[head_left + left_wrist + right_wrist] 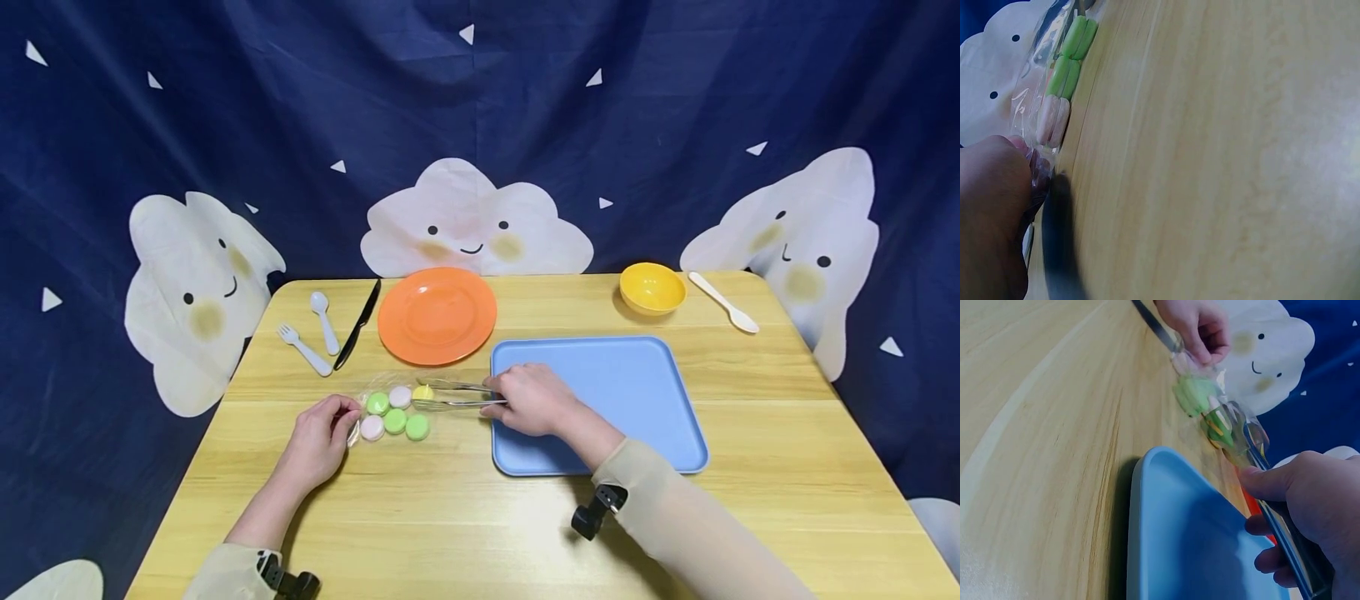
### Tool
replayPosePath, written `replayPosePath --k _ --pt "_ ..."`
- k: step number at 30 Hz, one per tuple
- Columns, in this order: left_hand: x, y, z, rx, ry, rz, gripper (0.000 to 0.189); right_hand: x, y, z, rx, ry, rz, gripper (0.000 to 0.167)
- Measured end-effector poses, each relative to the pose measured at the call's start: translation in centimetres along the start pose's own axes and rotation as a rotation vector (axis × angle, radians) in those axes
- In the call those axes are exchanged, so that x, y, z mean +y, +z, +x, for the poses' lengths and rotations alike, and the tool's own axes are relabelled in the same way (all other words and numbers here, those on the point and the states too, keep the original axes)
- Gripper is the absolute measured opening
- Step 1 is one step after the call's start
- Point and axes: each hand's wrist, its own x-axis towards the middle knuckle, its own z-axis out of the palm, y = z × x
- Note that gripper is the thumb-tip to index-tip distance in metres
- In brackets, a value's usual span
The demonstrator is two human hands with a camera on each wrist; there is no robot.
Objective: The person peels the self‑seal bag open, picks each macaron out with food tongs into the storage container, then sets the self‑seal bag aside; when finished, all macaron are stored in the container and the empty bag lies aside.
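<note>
A clear plastic bag [1022, 109] with several macarons lies on the table, left of the blue tray. My left hand [322, 437] pinches the bag's left end between thumb and fingers. Inside are green macarons [395, 422], pale pink macarons [372, 428] and a yellow macaron [423, 394]. My right hand [534, 400] grips metal tongs [457, 403] above the tray's left edge. The tongs point left, and their tips reach into the bag on both sides of the yellow macaron. In the right wrist view the tong tips overlap the crinkled plastic.
The blue tray [600, 450] lies under my right hand. Behind the bag stands an orange plate [437, 317]. A black knife [357, 325], a white spoon [324, 322] and a white fork [304, 349] lie at the back left. At the back right are a yellow bowl [652, 289] and a cream spoon [723, 302].
</note>
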Motion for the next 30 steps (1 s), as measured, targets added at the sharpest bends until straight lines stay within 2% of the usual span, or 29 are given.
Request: replayPosePath --k 8,15,23,30 --pt "0.2 -0.1 -0.1 -0.013 -0.005 0.001 0.007 0.4 -0.6 -1.4 0.030 -0.027 0.006 0.025" --pt "0.4 0.0 0.0 -0.011 0.011 0.010 0.013 1.5 -2.1 -3.6 0.072 -0.057 0.011 0.023" --pt "0.3 0.1 0.0 -0.008 0.016 0.016 0.012 3.3 -3.8 -6.2 0.097 -0.012 0.063 0.018" --pt "0.2 0.2 0.0 -0.004 0.020 0.013 0.012 5.1 -4.8 -8.3 0.157 0.049 0.041 0.038"
